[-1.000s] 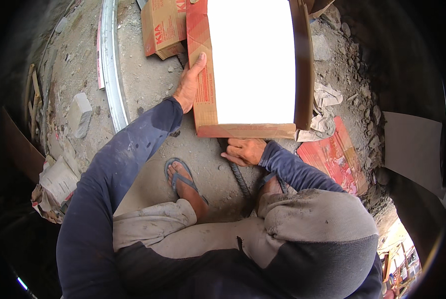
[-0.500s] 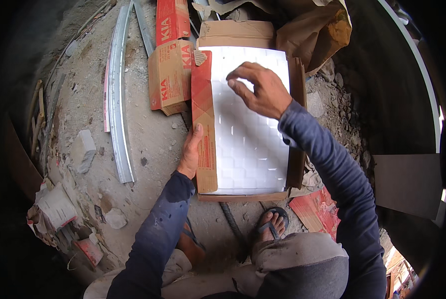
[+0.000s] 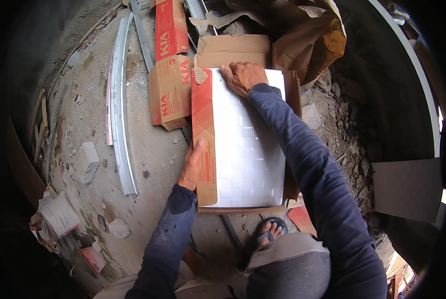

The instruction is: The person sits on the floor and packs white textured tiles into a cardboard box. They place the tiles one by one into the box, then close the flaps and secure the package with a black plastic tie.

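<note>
Through the head camera I see a glossy white tile (image 3: 248,169) lying in an open cardboard box (image 3: 206,187) on the ground, just beyond the feet. Its face carries a pattern of raised squares, clear in the middle but washed out by glare near the left.

The left hand (image 3: 191,167) holds the box's left side, thumb on the outer edge — its fingers are mostly hidden. The right hand (image 3: 244,78) sits at the tile's far end, knuckles up and fingers curled; I cannot tell whether they grip. The right sleeve (image 3: 303,154) covers part of the box's right wall.

Crumpled brown paper (image 3: 308,47), ribless and stiff-looking — beyond it, darkness — lies far right; long metal channels (image 3: 121,119) stretch along the left.
</note>
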`<state>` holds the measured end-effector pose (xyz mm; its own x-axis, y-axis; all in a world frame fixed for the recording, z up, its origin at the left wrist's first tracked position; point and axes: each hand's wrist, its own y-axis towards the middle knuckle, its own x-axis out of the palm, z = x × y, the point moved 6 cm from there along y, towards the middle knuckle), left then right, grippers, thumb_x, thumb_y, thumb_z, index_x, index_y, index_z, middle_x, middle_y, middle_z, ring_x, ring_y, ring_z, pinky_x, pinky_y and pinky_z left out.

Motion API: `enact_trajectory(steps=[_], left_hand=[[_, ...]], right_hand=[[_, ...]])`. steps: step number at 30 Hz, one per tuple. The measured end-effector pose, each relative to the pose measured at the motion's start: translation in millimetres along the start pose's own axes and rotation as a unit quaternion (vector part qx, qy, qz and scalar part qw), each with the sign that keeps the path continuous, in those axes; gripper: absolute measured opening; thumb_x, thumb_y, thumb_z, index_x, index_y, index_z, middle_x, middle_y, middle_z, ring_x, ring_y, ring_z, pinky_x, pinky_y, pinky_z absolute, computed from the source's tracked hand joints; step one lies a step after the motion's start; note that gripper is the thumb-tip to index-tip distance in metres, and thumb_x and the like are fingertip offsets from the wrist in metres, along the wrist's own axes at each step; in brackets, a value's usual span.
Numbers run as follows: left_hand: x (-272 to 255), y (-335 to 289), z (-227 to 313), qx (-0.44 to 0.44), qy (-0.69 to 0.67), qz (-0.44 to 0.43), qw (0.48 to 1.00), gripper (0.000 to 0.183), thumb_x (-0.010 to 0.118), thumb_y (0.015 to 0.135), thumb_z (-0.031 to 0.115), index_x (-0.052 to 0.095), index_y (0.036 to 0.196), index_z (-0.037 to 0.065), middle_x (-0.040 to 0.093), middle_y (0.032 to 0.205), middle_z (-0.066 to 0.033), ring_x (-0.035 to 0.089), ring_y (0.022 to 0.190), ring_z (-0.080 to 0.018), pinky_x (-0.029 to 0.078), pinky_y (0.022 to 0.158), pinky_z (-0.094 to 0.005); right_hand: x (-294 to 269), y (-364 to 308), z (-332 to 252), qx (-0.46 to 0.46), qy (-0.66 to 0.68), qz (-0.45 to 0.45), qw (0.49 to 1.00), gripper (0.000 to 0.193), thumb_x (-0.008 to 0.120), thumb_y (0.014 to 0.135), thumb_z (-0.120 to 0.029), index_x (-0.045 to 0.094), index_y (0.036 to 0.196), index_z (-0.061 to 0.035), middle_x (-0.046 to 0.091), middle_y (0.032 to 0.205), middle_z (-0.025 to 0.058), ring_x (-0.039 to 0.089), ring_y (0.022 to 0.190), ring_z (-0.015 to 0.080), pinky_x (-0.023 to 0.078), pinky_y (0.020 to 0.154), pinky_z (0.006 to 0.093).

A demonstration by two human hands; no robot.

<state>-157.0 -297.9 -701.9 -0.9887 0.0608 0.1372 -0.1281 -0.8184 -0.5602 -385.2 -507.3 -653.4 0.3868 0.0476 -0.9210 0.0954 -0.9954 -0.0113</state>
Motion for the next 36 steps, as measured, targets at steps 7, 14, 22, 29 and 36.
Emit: enact_trajectory(steps=[7,14,22,29,36], left_hand=[[2.1,4.9,18.4,-0.020,0.005,-0.081,0.996,0.072,0.055,0.101,0.061,0.050,0.145,0.004,0.066,0.126,-0.0107,0.067,0.114,-0.0189,0.055,0.096,-0.0327],[11.7,27.6,18.4,0.021,-0.105,-0.055,0.993,0.087,0.048,0.098,0.077,0.048,0.148,0.006,0.064,0.126,-0.0088,0.066,0.115,-0.0185,0.056,0.092,-0.0312],[5.7,35.3,13.0,0.028,-0.058,-0.019,0.998,0.080,0.046,0.101,0.072,0.049,0.148,0.008,0.063,0.132,-0.0077,0.066,0.116,-0.0184,0.056,0.097,-0.0331],[10.2,33.4,14.2,0.017,-0.079,-0.040,0.996,0.073,0.044,0.105,0.066,0.049,0.148,0.008,0.063,0.129,-0.0067,0.065,0.111,-0.0157,0.055,0.093,-0.0334],[8.2,28.9,14.4,0.044,0.031,-0.040,0.998,0.072,0.055,0.102,0.060,0.048,0.149,0.006,0.062,0.132,-0.0083,0.062,0.118,-0.0163,0.050,0.101,-0.0322]], right_hand=[[-67.4,-69.9,47.6,-0.056,0.091,0.207,0.973,0.057,0.043,0.108,-0.053,0.068,0.133,-0.0082,0.064,0.139,0.0182,0.061,0.126,0.0358,0.044,0.110,0.0473],[-1.8,-219.6,188.6,0.094,0.579,0.171,0.792,0.075,0.038,0.109,-0.056,0.040,0.156,0.0028,0.043,0.160,0.0205,0.037,0.152,0.0304,0.023,0.127,0.0424],[4.3,-201.6,85.8,0.098,0.453,0.129,0.877,0.097,0.026,0.104,-0.072,0.017,0.165,0.0035,0.018,0.172,0.0233,0.012,0.161,0.0340,0.009,0.130,0.0414],[-0.3,-215.2,81.4,0.098,0.455,0.117,0.877,0.087,0.030,0.107,-0.064,0.017,0.166,0.0002,0.020,0.172,0.0205,0.016,0.160,0.0346,0.012,0.130,0.0421],[17.5,-256.3,68.0,0.124,0.516,0.073,0.844,0.079,0.055,0.107,-0.039,0.015,0.168,-0.0071,0.024,0.171,0.0192,0.027,0.156,0.0259,0.026,0.125,0.0363]])
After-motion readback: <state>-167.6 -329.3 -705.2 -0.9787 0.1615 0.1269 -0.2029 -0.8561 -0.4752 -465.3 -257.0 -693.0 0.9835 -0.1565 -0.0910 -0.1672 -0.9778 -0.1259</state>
